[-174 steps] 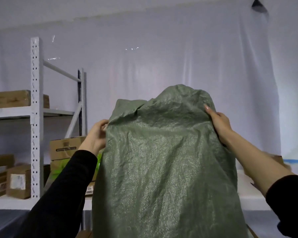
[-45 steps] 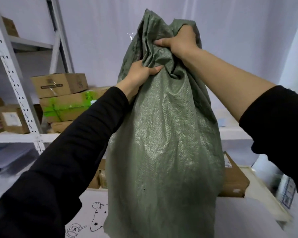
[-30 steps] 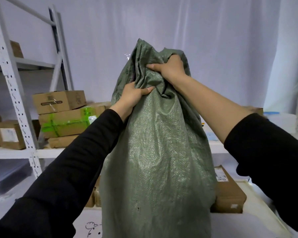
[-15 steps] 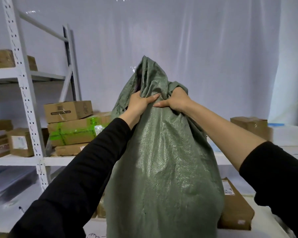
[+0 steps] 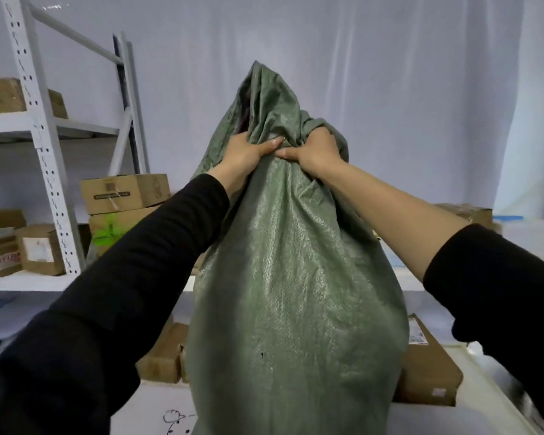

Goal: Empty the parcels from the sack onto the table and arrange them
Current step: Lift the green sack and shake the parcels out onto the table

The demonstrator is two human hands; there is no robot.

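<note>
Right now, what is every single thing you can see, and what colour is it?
sack: one, green, middle, held by its bunched top
table boxes: at least two, brown, either side of the sack
shelf boxes: several, brown, left rack
far box: one, brown, right, behind the arm
rack: one, white, left
curtain: one, white, behind everything
table: one, white, bottom
sleeves: two, black, lower corners
left hand: one, grip on the sack's top
right hand: one, grip on the sack's top

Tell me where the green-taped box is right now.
Head view, left side: the green-taped box is stacked under another cardboard box, just right of the rack's white upright and left of the sack, its lower edge hidden behind the left sleeve.
</note>
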